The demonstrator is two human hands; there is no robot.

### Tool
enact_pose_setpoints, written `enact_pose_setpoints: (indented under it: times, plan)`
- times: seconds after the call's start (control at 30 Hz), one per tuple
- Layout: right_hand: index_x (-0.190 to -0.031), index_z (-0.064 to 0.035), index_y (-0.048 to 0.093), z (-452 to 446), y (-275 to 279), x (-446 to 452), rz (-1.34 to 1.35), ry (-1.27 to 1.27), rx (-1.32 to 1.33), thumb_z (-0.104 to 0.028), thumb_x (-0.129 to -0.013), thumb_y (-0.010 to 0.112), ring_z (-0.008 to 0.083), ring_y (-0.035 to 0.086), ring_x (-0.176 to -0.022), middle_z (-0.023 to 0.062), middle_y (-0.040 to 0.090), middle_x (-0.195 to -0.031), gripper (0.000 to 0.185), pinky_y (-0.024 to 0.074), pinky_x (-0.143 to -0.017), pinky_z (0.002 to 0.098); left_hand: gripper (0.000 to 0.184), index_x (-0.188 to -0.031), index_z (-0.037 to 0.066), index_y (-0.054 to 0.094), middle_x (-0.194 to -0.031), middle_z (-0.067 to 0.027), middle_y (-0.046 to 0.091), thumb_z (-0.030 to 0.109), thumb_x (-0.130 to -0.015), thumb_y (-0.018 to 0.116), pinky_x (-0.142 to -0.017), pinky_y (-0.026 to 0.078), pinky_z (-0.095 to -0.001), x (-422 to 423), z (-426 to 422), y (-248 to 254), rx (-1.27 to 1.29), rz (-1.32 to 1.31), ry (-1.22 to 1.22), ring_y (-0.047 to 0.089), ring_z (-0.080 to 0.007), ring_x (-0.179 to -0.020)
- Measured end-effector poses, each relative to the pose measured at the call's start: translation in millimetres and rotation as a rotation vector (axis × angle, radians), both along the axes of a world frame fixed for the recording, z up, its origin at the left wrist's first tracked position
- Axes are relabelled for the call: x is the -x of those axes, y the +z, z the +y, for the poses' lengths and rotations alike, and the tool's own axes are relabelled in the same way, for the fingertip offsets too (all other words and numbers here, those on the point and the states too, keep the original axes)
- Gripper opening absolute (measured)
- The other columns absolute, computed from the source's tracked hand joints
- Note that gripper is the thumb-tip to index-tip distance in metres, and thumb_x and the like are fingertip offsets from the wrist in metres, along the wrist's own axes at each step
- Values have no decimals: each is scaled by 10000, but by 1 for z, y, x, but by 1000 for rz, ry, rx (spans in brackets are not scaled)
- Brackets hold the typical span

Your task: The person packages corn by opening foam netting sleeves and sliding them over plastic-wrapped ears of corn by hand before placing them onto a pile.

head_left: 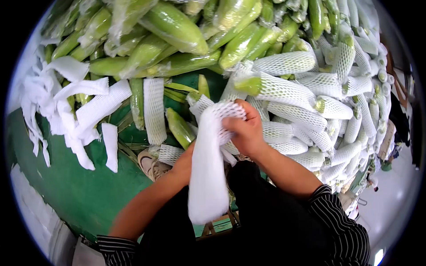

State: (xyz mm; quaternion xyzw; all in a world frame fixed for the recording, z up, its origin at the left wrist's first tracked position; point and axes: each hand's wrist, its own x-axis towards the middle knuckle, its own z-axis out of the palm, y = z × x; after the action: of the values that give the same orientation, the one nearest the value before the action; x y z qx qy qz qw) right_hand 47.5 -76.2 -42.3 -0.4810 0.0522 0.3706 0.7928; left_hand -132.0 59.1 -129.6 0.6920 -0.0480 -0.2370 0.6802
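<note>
My right hand (247, 131) is closed, thumb and fingers pinching the upper rim of a white foam net sleeve (208, 177). The sleeve hangs down over my lap, its mesh stretched at the top. Behind its left side is my left hand (184, 160), with its fingers hidden by the foam. A short netted piece (170, 154) lies close to that hand. Just beyond, a long green vegetable (179, 127) rests on the green floor. Whether anything is inside the held sleeve cannot be seen.
Film-wrapped green vegetables (173, 27) are heaped ahead. To the right rises a large pile of vegetables in foam nets (288, 91). Loose foam sleeves (104, 106) lie at left on the green floor (75, 186). A shoe (150, 165) stands near my left wrist.
</note>
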Motion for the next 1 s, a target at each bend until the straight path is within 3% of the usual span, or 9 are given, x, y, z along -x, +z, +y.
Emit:
enact_pose_setpoints:
  times: [0.17,0.37,0.5,0.67,0.7,0.8,0.83,0.93,1.0]
  plan:
    - [-1157,0,595,-2,1,-7,398,-133,-224,91,-828,540,256,666,-1009,132,674,-1126,346,540,-923,398,126,-937,185,617,-1069,-9,583,211,-814,608,-1063,389,-497,-30,14,18,-766,-858,-522,514,-219,-1176]
    - [-1373,-43,468,-4,11,-23,543,134,-596,16,-870,561,275,642,-1109,152,637,-1228,515,529,-979,420,165,-945,172,661,-1137,-121,624,170,-780,654,-1031,435,-499,-66,65,79,-679,-789,198,573,-306,-1072]
    - [-1535,-144,314,38,46,-7,396,254,-403,-79,-927,652,201,642,-1100,99,630,-1248,699,553,-913,322,180,-892,135,694,-1193,-116,641,145,-714,711,-856,480,-449,-86,80,110,-1148,-703,459,570,-294,-1016]
    - [-1471,-108,433,82,-1,-24,384,134,-598,-210,-992,583,178,651,-1080,83,651,-1228,513,545,-926,342,336,-1043,63,696,-1246,-108,617,35,-709,694,-899,429,-413,-85,82,116,-833,-449,502,555,-294,-1044]
    - [-1370,-93,527,93,10,-20,431,59,-265,-209,-1023,508,200,655,-1083,91,654,-1216,366,548,-934,363,356,-1078,62,694,-1265,-114,606,25,-724,688,-926,431,-406,-85,85,117,-803,-398,536,555,-293,-1087]
    - [-1349,-88,529,104,5,-17,254,52,-151,-218,-1016,529,196,654,-1081,93,653,-1212,356,543,-937,364,537,-1308,58,584,-1399,-118,517,11,-780,673,-1053,388,-389,-75,80,109,-168,-26,757,494,-282,-1264]
    - [-1252,-1,564,105,8,-22,351,27,-129,-62,-983,498,219,677,-1026,104,671,-1150,284,557,-899,354,632,-1460,30,403,-1514,-113,398,124,-890,660,-1150,301,-408,-70,84,109,378,124,760,394,-273,-1388]
    - [-1251,0,567,101,-19,-17,237,141,-22,0,-955,492,211,671,-1024,111,664,-1159,305,553,-891,351,563,-1479,37,373,-1502,-109,446,282,-1000,538,-1134,336,-427,-61,86,97,1151,218,910,449,-282,-1363]
    - [-1259,-28,569,103,-46,-3,168,115,38,-62,-951,548,183,642,-1026,94,649,-1156,311,531,-884,323,569,-1473,54,377,-1506,-100,442,402,-1032,464,-1119,350,-475,-61,83,79,946,286,1025,460,-283,-1350]
